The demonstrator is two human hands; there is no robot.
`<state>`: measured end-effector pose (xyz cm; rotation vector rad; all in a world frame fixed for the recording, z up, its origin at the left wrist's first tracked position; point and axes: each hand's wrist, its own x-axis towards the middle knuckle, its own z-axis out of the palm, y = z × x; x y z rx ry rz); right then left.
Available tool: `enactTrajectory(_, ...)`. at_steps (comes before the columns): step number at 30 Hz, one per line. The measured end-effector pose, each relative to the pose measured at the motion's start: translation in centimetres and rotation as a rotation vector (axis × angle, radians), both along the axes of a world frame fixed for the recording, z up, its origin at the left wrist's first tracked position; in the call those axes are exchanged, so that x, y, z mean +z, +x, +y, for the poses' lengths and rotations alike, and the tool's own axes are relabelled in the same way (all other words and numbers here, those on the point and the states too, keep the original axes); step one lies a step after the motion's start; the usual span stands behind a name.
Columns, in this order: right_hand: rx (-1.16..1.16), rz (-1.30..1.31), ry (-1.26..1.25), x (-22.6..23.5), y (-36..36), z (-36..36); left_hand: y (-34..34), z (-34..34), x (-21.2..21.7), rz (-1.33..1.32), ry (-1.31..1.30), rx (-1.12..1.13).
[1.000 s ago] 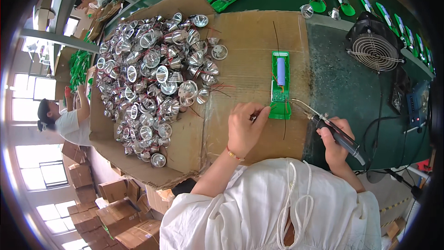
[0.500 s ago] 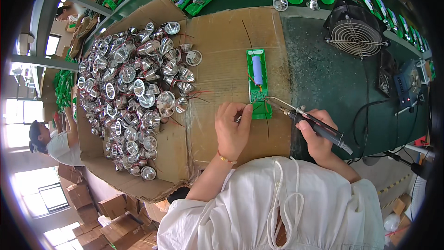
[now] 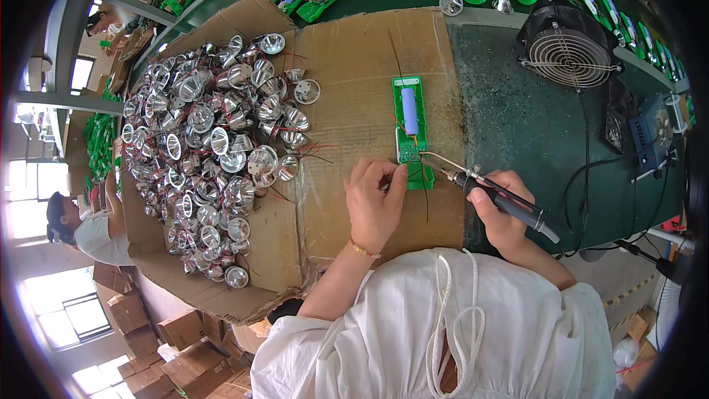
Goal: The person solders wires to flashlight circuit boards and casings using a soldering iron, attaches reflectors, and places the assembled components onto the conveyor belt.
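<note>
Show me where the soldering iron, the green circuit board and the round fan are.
soldering iron [image 3: 509, 205], head view, on its dark handle.
green circuit board [image 3: 410, 122], head view, on its middle.
round fan [image 3: 572, 48], head view, on its wire grille.

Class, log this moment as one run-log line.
left hand: pinching wire at green circuit board | right hand: holds soldering iron, tip on board | reflector pile: left, on cardboard

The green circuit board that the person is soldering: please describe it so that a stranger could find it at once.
Find the flat brown cardboard sheet on the green workbench, right of the heap of shiny silver reflector cups. Near its right edge lies a narrow green circuit board with a pale blue cylindrical cell. Unlike similar boards along the far edge, the left hand touches it and the right hand holds a soldering iron to it.
</note>
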<state>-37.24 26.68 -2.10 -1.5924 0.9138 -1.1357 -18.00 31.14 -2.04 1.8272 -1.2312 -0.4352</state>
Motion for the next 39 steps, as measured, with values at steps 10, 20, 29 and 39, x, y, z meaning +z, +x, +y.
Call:
enactTrajectory(10,0.004,0.0,0.026,0.4,0.0,0.2,0.0,-0.2,0.1,-0.024,-0.014,-0.004)
enactTrajectory(20,-0.061,-0.117,0.08,0.4,-0.8,0.3,0.2,-0.3,0.0,-0.01,-0.042,-0.002)
enactTrajectory(29,-0.086,-0.155,0.124,0.0,-1.0,0.4,0.1,-0.5,0.2,-0.025,-0.054,-0.004)
enactTrajectory(39,-0.094,-0.095,0.11,-0.4,-1.6,0.3,0.4,0.0,1.9,-0.318,-0.163,-0.083)
